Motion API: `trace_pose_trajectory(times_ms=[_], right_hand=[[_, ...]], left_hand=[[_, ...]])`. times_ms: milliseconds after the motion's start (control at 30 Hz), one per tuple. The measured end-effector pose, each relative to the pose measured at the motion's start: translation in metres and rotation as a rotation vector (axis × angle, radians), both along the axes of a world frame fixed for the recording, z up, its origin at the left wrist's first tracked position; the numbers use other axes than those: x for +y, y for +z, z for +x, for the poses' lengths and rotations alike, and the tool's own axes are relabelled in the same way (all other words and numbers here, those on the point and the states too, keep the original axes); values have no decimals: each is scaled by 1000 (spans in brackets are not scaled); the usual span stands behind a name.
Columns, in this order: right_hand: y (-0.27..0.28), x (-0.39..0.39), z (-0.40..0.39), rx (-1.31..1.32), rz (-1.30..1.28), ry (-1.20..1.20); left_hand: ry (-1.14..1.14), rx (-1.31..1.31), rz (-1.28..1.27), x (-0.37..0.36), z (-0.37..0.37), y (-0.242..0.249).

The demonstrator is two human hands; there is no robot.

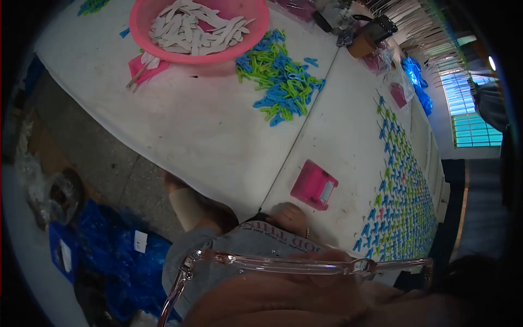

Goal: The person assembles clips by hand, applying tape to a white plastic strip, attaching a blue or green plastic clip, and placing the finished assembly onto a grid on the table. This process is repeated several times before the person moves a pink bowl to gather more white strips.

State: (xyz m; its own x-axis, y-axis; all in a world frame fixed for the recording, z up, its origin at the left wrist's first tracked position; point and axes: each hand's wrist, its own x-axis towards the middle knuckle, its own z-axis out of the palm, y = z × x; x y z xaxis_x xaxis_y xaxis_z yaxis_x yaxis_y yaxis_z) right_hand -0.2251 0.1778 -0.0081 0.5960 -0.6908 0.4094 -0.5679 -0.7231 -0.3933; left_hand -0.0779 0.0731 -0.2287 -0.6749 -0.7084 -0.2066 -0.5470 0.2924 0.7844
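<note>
My right hand (290,218) lies at the near edge of the white table, close to my grey shirt (256,240), with a thin bracelet at the wrist. Its fingers rest loosely, and no object shows in them. Just beyond it is a pink plastic holder (313,184) with a pale strip in its side. My left hand does not show. Farther off is a heap of green and blue clothespins (286,82), beside a pink basin (204,57) filled with flat white pieces.
Rows of blue and green clothespins (400,201) cover the table's right side. A pink piece with thin sticks (146,72) lies by the basin. Blue plastic bags (117,261) sit on the floor at left. Clear glasses (283,265) cross the bottom of the view.
</note>
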Motion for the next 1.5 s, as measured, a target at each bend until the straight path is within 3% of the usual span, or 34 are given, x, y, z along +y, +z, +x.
trace_pose_trajectory(times_ms=[67,200,233,267,367,400,467,700,733,800,867,900,1000,1133,1300,1500], right_hand=[[4,4,-12,144,378,21],[-66,37,-48,154,502,53],[-83,47,-58,248,689,-2],[-172,107,-124,340,873,-66],[-230,149,-148,556,883,-95],[-217,142,-140,535,885,-108],[-173,110,-112,302,607,-7],[-100,56,-32,-223,540,-313],[-86,48,-23,-241,513,-356],[-58,34,-11,97,415,-307],[-33,22,-6,172,278,-267],[-21,16,-3,245,156,-203],[7,11,15,278,230,-231],[25,18,45,110,69,-357],[15,28,63,31,-153,-637],[-1,25,64,2,-244,-692]], left_hand=[[11,36,15,-16,-2,-7],[35,95,61,-36,5,1],[36,104,66,-43,9,6],[29,110,67,-48,19,15],[-16,112,66,-65,42,50],[-43,105,58,-71,49,58],[-128,86,32,-83,62,62],[-716,113,-115,-110,39,70],[-775,115,-136,-112,39,69],[-859,122,-177,-112,40,65],[-904,137,-215,-108,41,63],[-918,141,-233,-107,40,60],[-951,122,-249,-86,61,47],[-911,72,-221,-42,116,23],[-822,24,-240,-12,166,20],[-612,40,-271,34,189,19]])
